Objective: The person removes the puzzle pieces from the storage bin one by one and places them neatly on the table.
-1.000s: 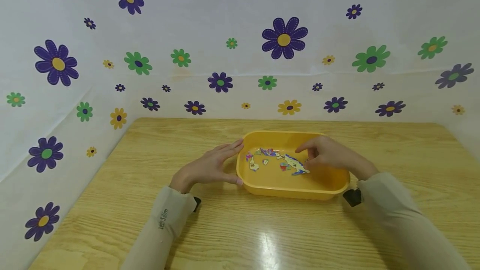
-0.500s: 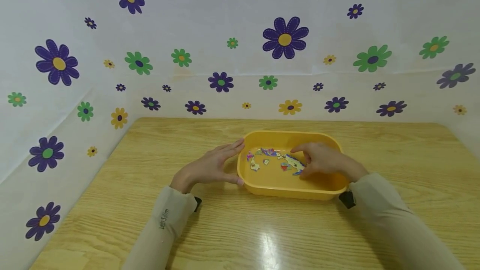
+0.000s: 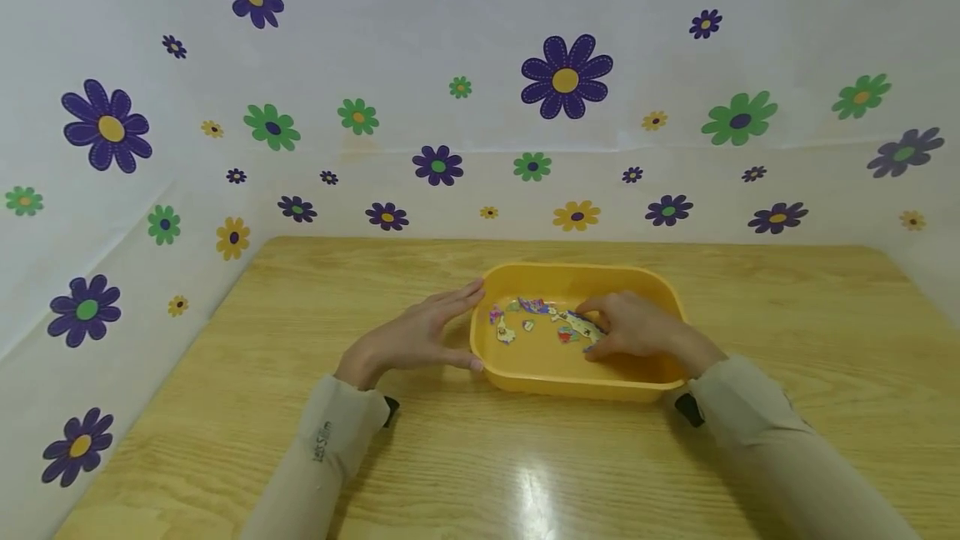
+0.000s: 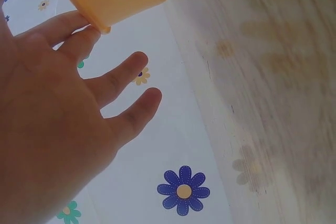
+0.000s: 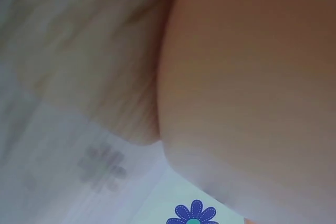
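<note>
A yellow plastic tray (image 3: pixel 577 387) stands on the wooden table, with several colourful cut-out pieces (image 3: pixel 505 330) lying on its floor. My left hand (image 3: pixel 416 338) holds its thumb and fingers apart against the tray's left end; in the left wrist view, fingertips touch the yellow rim (image 4: pixel 104 28). Inside the tray's right half is my right hand (image 3: pixel 637 325), thumb and forefinger spread on either side of a long cream and blue cut-out (image 3: pixel 583 324). Part of that piece is hidden under the hand. A blurred expanse of skin (image 5: pixel 252 103) fills most of the right wrist view.
A small red piece (image 3: pixel 565 335) lies just left of my right thumb. Behind and left of the table (image 3: pixel 337 273) hangs a white cloth (image 3: pixel 480 32) printed with flowers. Both forearms wear light sleeves (image 3: pixel 337 423), with dark devices at the wrists.
My right hand has moved left and lower into the tray, over the long cut-out, covering its right end. My left hand stays at the tray's left end.
</note>
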`<state>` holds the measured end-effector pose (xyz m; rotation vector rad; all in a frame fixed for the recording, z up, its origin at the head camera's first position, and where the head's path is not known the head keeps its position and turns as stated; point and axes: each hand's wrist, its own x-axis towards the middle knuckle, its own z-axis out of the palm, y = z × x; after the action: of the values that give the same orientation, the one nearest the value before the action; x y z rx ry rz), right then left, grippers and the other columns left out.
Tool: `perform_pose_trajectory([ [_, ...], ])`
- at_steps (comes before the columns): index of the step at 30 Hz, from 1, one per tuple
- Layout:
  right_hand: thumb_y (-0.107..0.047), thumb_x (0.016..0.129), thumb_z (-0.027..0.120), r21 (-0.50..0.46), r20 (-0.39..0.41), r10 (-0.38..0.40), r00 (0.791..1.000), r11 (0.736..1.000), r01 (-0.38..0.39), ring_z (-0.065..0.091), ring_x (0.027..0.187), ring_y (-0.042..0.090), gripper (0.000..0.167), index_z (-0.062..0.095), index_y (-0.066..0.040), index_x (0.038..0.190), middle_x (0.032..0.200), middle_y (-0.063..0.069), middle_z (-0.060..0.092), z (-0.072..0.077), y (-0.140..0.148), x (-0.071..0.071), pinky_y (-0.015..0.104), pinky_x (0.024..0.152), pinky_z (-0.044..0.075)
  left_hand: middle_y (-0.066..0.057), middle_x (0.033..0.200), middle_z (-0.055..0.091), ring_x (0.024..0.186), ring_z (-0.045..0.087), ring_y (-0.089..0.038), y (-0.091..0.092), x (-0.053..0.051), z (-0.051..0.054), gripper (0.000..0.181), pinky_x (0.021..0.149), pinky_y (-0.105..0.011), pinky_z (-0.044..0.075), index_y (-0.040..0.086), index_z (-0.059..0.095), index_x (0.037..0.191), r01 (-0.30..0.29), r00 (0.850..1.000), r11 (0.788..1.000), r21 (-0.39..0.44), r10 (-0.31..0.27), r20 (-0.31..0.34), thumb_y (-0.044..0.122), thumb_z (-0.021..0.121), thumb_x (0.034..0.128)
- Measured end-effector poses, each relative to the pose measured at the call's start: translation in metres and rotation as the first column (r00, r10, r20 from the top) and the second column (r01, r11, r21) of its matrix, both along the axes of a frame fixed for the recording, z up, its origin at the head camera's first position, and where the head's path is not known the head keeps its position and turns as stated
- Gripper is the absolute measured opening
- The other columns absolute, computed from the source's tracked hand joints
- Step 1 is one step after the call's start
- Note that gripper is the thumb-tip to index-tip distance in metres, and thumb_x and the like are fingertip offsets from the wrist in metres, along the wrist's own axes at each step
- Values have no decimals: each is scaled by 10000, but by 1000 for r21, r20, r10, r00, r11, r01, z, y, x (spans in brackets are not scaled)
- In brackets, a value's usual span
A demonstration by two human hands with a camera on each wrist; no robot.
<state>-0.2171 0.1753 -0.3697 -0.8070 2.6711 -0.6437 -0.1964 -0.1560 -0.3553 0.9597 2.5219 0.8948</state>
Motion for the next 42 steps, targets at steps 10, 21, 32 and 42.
perform_pose_trajectory([
  [10,-213,805,854,-10,-5,-24,1000,1000,24,403,638,137,490,674,70,1163,665,-17,427,1,-2,0,279,610,301,-124,1680,114,1524,146,-362,1,1,1,985,1212,-561,147,-2,248,1587,14,1000,1000,17,-14,-1,293,839,856],
  [21,-177,774,817,-57,49,-62,997,996,65,413,636,137,498,614,88,1143,698,0,439,2,0,2,276,606,315,-123,1682,117,1527,147,-353,2,2,2,980,1212,-566,144,9,257,1588,6,1000,1000,5,-7,5,310,837,858],
  [32,-129,791,825,-173,-24,-83,996,982,77,432,653,153,448,630,97,1125,699,4,458,13,7,1,276,599,333,-110,1685,119,1524,156,-359,3,1,3,984,1208,-577,150,22,248,1595,8,1000,1000,-14,-8,-1,320,832,861],
  [42,-132,842,827,-203,6,-121,993,972,120,378,641,168,472,602,92,1191,676,0,386,35,18,1,284,571,291,-118,1684,117,1526,147,-353,1,2,1,988,1210,-578,139,22,247,1595,0,1000,1000,0,0,4,316,835,858],
])
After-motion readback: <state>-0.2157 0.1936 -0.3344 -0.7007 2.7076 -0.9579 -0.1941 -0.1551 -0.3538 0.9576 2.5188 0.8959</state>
